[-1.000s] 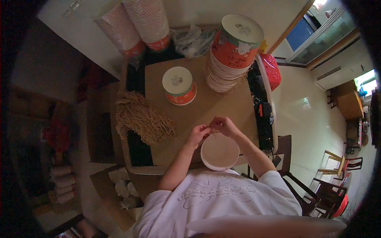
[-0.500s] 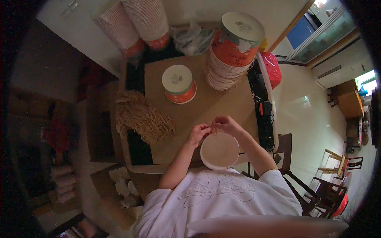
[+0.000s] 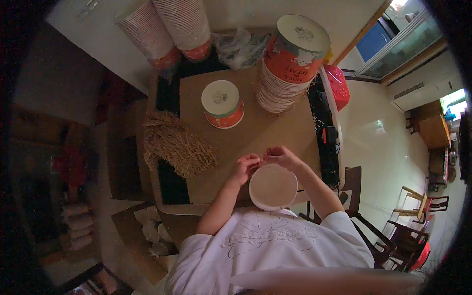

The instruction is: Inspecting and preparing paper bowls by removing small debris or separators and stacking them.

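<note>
A pale paper bucket rests against my shirt at the table's near edge, its round open mouth facing up. Both hands meet at its far rim. My left hand is closed in a pinch, and my right hand pinches close beside it. Between the fingertips is a thin strand that looks like twine, mostly hidden by the fingers. To the left lies a loose bundle of tan twine cords. One upside-down orange bucket stands beyond my hands. Farther right rises a stack of upside-down buckets with twine around its lower part.
Tall plastic-wrapped stacks of buckets stand at the far left of the table. Beside them lies a crumpled clear plastic bag. Along the right edge are a black device and cables. A carton sits lower left; a dark chair stands right.
My fingers have shifted slightly at the rim, the right hand a little lower and to the right. The bucket and the things on the table look the same.
</note>
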The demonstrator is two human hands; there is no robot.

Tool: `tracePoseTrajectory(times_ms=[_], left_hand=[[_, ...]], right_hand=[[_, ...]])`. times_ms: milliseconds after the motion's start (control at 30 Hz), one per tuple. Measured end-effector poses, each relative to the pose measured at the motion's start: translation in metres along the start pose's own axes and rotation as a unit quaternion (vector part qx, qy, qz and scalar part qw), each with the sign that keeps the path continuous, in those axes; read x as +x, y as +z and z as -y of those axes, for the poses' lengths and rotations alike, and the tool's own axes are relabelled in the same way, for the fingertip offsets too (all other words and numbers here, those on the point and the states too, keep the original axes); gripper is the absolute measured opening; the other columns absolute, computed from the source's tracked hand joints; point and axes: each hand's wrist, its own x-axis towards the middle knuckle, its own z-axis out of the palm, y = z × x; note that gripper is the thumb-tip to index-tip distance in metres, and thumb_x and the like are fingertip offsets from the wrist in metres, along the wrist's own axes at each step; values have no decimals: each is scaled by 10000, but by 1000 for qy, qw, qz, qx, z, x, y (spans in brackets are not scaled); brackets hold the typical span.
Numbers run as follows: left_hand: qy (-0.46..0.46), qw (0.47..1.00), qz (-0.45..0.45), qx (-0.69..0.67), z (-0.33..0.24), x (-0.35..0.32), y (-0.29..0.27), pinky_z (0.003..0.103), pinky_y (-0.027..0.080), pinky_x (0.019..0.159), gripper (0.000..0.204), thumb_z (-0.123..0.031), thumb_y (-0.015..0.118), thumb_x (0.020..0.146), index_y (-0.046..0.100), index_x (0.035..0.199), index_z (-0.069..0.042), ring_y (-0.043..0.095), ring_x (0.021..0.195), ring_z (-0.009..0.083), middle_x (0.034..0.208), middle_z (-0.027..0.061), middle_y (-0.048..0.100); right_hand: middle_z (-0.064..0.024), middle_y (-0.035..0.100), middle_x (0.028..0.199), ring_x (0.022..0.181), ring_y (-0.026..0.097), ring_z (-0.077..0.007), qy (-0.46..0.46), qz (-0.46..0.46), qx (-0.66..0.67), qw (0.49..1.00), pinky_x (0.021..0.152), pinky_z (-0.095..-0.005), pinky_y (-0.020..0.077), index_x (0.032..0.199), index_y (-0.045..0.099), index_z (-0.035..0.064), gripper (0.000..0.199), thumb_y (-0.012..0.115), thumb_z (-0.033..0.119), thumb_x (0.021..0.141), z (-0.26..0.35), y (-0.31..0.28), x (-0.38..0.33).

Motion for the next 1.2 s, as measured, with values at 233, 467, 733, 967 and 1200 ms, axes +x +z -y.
tracePoseTrajectory(times_ms=[233,467,733,967,1200], left_hand=[[26,981,94,-171,-9,-16,-19,280,456,649,80,-86,527,778,553,842,-44,561,695,180,748,88,586],[47,978,-43,201,-31,-9,12,186,376,460,127,-130,580,789,571,865,-28,513,553,85,689,33,569],[87,882,-64,459,-10,-1,14,251,425,555,85,-106,570,787,587,769,-25,520,611,86,667,0,568],[200,868,-130,436,24,21,-15,285,439,534,101,-96,581,733,561,703,-2,568,552,149,589,98,578],[244,850,-129,449,21,16,-6,272,439,525,108,-96,584,747,555,697,-5,562,553,129,589,72,581]], right_hand=[[13,549,714,681,491,-78,37,5,20,999,619,-223,406,804,596,29,128,568,153,786,-5,-3,-5],[-15,573,723,650,519,-81,85,-14,151,985,560,-215,412,815,601,28,111,583,132,782,-13,4,1],[-3,558,674,599,516,-72,153,-29,132,979,506,-204,404,791,599,42,113,585,154,788,-9,9,-4],[-17,587,719,622,538,-84,200,-64,138,968,534,-213,433,882,619,34,200,571,213,808,2,17,-6],[-16,604,723,631,549,-77,152,-5,107,983,545,-216,443,836,639,28,195,579,211,807,-1,18,-5]])
